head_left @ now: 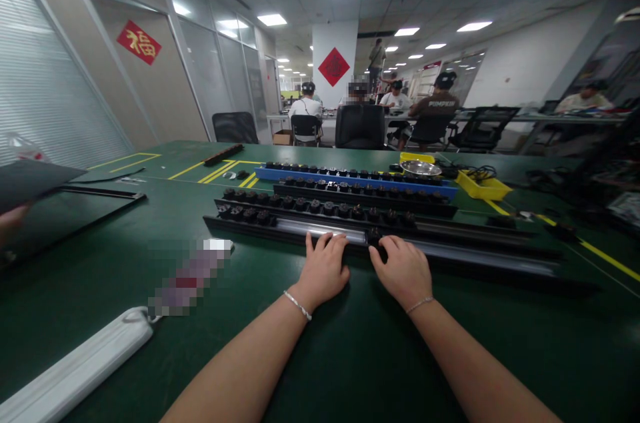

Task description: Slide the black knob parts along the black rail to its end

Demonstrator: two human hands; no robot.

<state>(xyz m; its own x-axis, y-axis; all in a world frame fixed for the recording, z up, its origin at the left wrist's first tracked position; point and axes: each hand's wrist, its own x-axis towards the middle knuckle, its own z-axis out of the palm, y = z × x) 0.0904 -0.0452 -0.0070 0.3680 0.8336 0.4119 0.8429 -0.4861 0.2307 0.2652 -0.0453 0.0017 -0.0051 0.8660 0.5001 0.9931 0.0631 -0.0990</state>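
Rails: four; one blue rail [350, 176], three black rails [440, 210].
Hands: two; left hand [325, 270], right hand [403, 270].
Bracelets [297, 305]: two, one on each wrist.
Yellow trays [487, 191]: two.
Metal dish [420, 167]: one.
White bar [75, 370]: one, near left corner of the bench [350, 356].

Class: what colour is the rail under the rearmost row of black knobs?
That rail is blue; head view.

the left forearm [250, 363] and the right forearm [467, 363] are bare as far as the view shows, the left hand [325, 270] wears a thin, pale beaded bracelet [297, 305] at its wrist, and the right hand [403, 271] wears a finer silvery chain bracelet [419, 304].
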